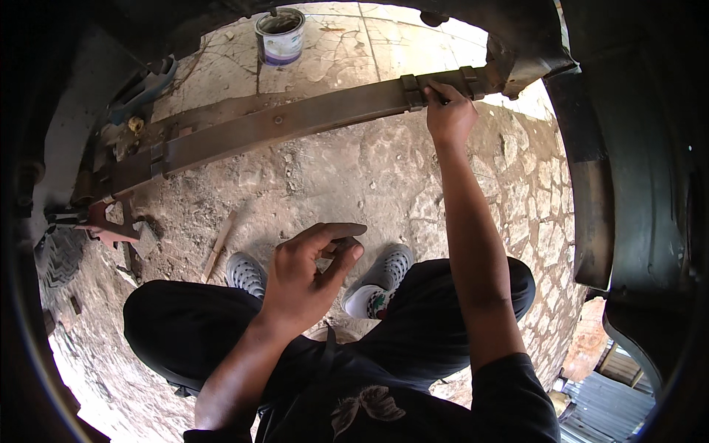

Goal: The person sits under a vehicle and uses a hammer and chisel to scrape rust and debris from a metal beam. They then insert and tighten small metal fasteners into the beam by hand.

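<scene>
While the left hand (301, 275) is half-curled and empty, the metal bar (325, 110) is apparently handled near its right end by the curled right hand (451, 118), hold unclear, steady contact probably needed.

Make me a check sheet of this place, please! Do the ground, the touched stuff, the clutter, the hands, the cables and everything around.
Ground: rough stone and dirt, uneven.
Touched stuff: long brown metal bar, slanting across the view, with bands around it.
Clutter: bucket beyond the bar; wooden stick on the ground near the left shoe; red metal piece at the left.
Right hand: fingers at the bar, near its right end; grip hard to tell.
Left hand: raised, fingers curled, thumb apart; no object seen in it.
Cables: nothing seen.
Surroundings: dark metal parts at the sides; wavy metal sheets at lower right.
</scene>
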A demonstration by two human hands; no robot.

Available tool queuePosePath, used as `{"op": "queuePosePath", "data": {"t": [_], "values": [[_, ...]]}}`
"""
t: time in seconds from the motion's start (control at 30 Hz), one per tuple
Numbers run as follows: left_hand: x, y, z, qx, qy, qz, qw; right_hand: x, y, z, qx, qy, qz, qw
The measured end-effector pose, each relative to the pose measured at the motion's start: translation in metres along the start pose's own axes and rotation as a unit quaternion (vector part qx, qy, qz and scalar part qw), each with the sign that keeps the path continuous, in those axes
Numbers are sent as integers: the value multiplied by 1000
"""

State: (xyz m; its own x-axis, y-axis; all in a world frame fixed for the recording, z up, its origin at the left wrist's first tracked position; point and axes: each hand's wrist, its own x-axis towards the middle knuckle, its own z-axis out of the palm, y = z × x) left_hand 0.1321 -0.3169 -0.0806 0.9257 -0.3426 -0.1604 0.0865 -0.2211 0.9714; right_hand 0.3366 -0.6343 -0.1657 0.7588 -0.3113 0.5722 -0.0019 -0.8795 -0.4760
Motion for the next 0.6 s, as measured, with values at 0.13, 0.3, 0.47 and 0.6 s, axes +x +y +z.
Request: {"op": "queuePosePath", "data": {"t": [0.13, 0.3, 0.47, 0.6], "values": [[-1, -5, -3, -31, -10, -21, 999, 7, -28, 3, -81, -26, 141, 986], [-2, -2, -5, -67, -5, -23, 997, -9, -54, 9, -104, 20, 253, 962], [-7, -2, -10, -112, -22, -37, 993, -9, -46, 12, -19, 40, 354, 934], [-10, -4, -10, -138, -16, -38, 990, -1, -51, 29, 51, 109, 397, 910]]}}
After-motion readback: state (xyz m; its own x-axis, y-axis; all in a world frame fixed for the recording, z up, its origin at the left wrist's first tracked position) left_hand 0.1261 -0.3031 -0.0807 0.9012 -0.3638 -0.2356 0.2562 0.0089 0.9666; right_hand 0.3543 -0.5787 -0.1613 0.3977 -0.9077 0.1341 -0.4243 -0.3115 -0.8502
